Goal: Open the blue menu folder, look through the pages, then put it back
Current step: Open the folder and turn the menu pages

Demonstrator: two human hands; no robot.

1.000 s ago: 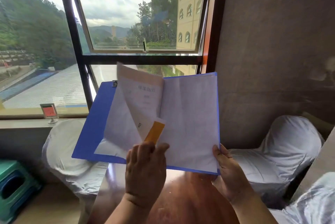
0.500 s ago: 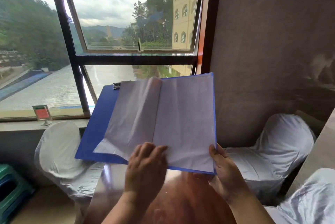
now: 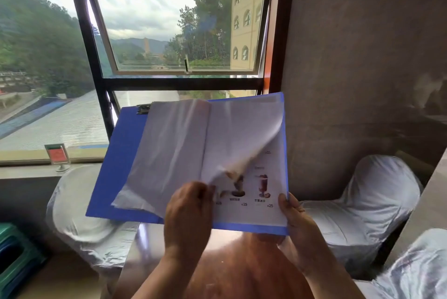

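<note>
The blue menu folder [image 3: 123,153] is held open in the air above a brown table, in front of the window. White pages lie on its left half. My left hand [image 3: 188,214] pinches the lower corner of a white page [image 3: 237,134] and lifts it off the right side. Under it a printed page [image 3: 263,192] with drink pictures and prices shows. My right hand [image 3: 294,221] grips the folder's lower right corner, thumb on the page edge. A metal clip [image 3: 143,109] sits at the folder's top left.
The glossy brown table [image 3: 242,269] lies below my arms. Chairs in white covers stand at the left [image 3: 79,204] and right [image 3: 367,202]. A small red sign holder [image 3: 57,154] stands on the window sill. A green stool [image 3: 14,255] sits at the lower left.
The earlier page was laid flat on the left side. My left hand then took the corner of another page on the right and lifts it, uncovering drink pictures.
</note>
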